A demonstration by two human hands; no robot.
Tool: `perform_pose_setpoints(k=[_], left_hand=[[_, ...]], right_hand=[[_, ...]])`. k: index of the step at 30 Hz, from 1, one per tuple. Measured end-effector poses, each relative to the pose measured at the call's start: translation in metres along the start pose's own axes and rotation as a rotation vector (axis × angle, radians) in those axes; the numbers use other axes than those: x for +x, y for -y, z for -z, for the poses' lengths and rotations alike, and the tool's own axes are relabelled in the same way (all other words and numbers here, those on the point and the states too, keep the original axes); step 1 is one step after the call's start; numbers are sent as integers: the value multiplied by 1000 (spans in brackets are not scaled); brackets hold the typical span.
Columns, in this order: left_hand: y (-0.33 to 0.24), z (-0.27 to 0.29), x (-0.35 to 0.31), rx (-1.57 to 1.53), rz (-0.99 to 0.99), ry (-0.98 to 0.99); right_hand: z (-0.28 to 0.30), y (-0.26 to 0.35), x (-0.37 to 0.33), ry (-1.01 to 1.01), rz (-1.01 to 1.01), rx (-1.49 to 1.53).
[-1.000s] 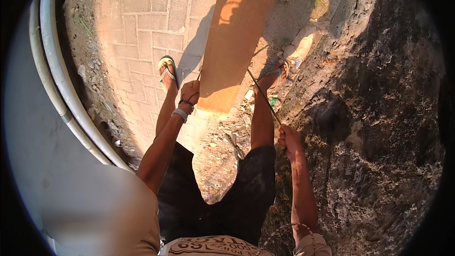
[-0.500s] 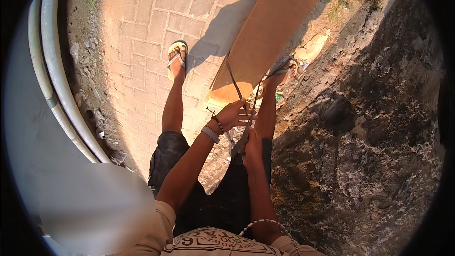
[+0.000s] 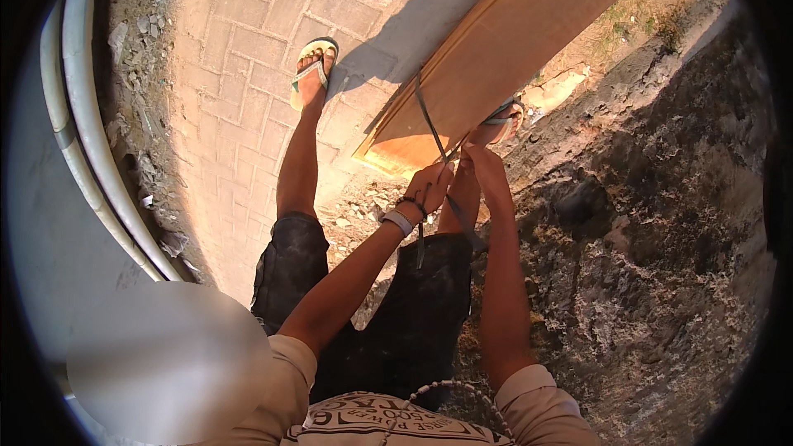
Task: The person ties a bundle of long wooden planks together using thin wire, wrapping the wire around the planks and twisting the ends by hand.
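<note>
A long brown wooden board (image 3: 504, 49) slants from the upper right down toward my feet. Around it, near its close end, runs a dark flat strap (image 3: 429, 114) whose strands come together at my hands. My left hand (image 3: 433, 185), with a bracelet and wristband at its wrist, is closed on the strap just off the board's near corner. Closed too, my right hand (image 3: 487, 167) grips the strap slightly farther away and to the right, in front of my right shin. Loose tails hang below the left hand. The exact crossing of the strands is partly hidden by my fingers.
My left sandalled foot (image 3: 314, 70) stands on brick paving (image 3: 248, 58); the right foot (image 3: 505, 120) is beside the board. A rough, dark stone wall (image 3: 628, 281) rises close on the right. Two pale pipes (image 3: 91, 83) and rubble line the left.
Both hands have moved right and farther from me, the right hand rising beyond the left. The strap, earlier a V with its ends gathered, now crosses at my hands with tails hanging.
</note>
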State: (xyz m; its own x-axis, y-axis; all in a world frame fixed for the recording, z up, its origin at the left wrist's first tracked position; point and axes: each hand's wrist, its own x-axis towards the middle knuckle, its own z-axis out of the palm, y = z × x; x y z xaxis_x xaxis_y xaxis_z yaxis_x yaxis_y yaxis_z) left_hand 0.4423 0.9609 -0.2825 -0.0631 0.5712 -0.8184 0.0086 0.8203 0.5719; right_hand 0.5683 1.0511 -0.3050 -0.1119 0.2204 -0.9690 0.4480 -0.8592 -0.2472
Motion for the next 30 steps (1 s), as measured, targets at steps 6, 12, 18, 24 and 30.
perform_pose_setpoints(k=[6, 12, 18, 24, 30], left_hand=[[63, 34, 21, 390, -331, 84], [40, 129, 85, 477, -73, 328], [17, 182, 141, 673, -363, 481], [50, 211, 139, 785, -369, 504], [35, 210, 133, 598, -127, 461]], right_hand=[[-101, 19, 47, 2, 292, -813], [-123, 57, 47, -372, 398, -801], [-110, 37, 69, -212, 558, -717], [-150, 20, 67, -41, 439, -1099], [-150, 19, 88, -83, 594, -1346]])
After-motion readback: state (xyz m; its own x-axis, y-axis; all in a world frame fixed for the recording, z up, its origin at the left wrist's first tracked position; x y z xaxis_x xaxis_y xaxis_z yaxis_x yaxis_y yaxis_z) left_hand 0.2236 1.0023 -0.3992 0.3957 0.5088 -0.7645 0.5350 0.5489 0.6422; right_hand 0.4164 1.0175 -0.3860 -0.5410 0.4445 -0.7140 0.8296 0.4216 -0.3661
